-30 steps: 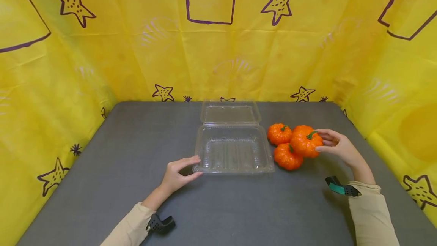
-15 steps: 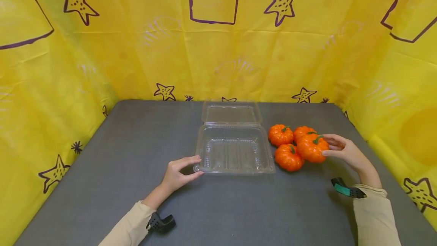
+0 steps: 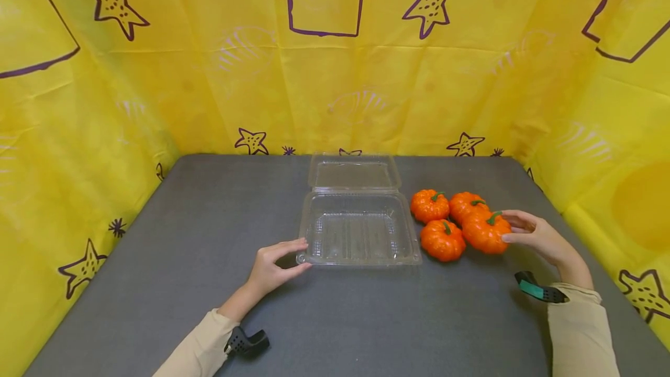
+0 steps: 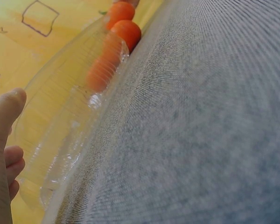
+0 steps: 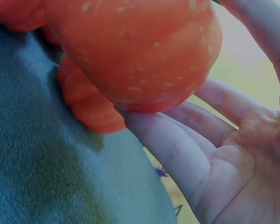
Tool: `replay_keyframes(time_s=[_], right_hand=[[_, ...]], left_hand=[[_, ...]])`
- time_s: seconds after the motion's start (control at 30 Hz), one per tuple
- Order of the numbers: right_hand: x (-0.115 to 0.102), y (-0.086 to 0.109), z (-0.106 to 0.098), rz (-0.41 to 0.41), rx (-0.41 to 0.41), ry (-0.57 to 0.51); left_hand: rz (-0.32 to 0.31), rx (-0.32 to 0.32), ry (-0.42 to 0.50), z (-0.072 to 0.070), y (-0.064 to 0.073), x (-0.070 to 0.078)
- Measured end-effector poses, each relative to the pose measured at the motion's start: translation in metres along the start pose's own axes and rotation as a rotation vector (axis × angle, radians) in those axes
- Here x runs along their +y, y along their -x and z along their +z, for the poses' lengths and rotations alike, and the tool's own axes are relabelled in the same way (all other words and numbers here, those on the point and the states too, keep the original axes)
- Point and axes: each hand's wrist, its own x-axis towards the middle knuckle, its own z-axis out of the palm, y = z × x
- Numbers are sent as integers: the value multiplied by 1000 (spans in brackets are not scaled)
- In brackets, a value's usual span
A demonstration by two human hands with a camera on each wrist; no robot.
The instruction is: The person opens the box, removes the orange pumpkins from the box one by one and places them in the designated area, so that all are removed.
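My left hand point(image 3: 272, 266) pinches the near left corner of a clear plastic clamshell container point(image 3: 366, 262), its thumb at the front edge and its fingers along the left side. The container's lid point(image 3: 355, 174) lies folded back behind it, and nothing is inside. To the right, my right hand point(image 3: 539, 240) holds a small orange pumpkin point(image 3: 484, 233) with a green stem by its right side. In the right wrist view this pumpkin point(image 5: 140, 51) sits between thumb and fingers, above another pumpkin point(image 5: 88, 98).
Beside the container stand three more pumpkins: one at the back left point(image 3: 429, 206), one in front point(image 3: 442, 241) and one at the back right point(image 3: 464, 205), partly overlapped by the held one. A yellow patterned cloth point(image 3: 335, 74) walls off the grey table point(image 3: 335, 319).
My right hand has carried its pumpkin right and a little toward me, uncovering the back right pumpkin behind it. The left hand and the container have stayed in place.
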Motion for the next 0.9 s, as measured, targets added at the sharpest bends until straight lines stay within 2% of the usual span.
replay_keyframes(time_s=[0.23,0.3,0.4,0.6,0.7,0.9], right_hand=[[13,1,-3,-22,-52,-24],[17,0,-4,-38,-67,-33],[21,-1,-5,-76,-109,-61],[27,-2,-6,-135,-188,-122],[30,-2,-6,-121,-204,-128],[32,0,-6,-52,-200,-100]], left_hand=[[-14,6,-18,5,20,-22],[-15,5,-20,5,21,-22],[-9,4,-10,4,16,-19],[-5,-4,0,-1,0,0],[-6,-1,-2,0,1,-2],[-10,17,-4,6,17,-20]])
